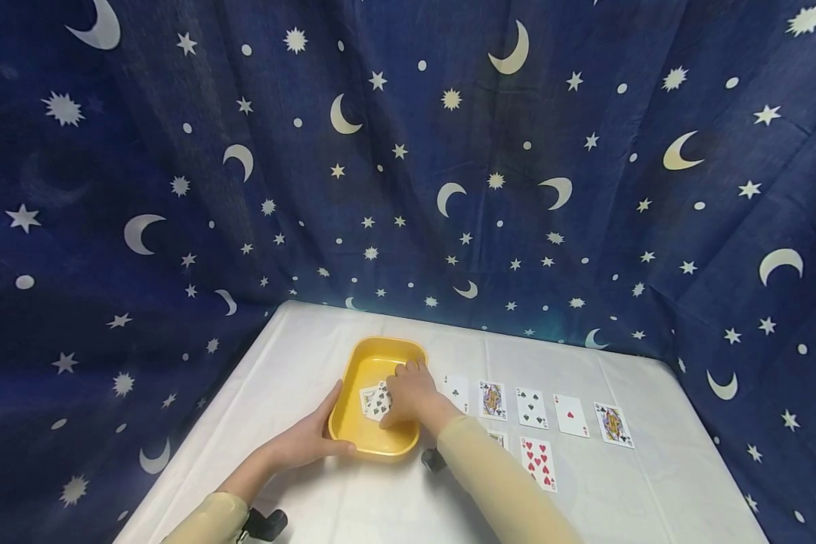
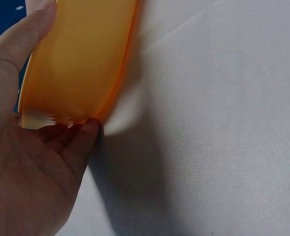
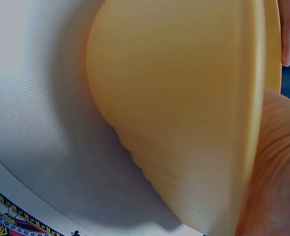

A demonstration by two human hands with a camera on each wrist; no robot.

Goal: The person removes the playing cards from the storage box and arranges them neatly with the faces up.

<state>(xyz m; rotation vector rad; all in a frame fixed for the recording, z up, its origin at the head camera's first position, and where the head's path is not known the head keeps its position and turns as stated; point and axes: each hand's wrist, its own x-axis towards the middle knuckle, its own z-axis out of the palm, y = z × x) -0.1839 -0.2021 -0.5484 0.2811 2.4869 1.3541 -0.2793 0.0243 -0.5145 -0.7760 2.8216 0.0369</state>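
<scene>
A yellow plastic tray [image 1: 389,344] sits on the white-covered table. My left hand [image 1: 306,442] grips its near left corner, thumb along one side and fingers against the other; the left wrist view shows the fingertips on the tray's wall [image 2: 80,64]. Over the rim reaches my right hand [image 1: 411,393], holding a black-suited playing card [image 1: 380,403] between thumb and fingers inside the tray. A face card [image 1: 366,396] lies partly under that card. Much of both cards is hidden by the hand. In the right wrist view, the tray's outer wall [image 3: 174,98] covers the fingers.
Right of the tray, face-up cards lie in a row, among them a queen [image 1: 493,400], a black five [image 1: 532,409], an ace of hearts [image 1: 572,415] and a face card [image 1: 613,425]. Below are a nine of hearts [image 1: 539,462] and a card partly hidden by the right sleeve.
</scene>
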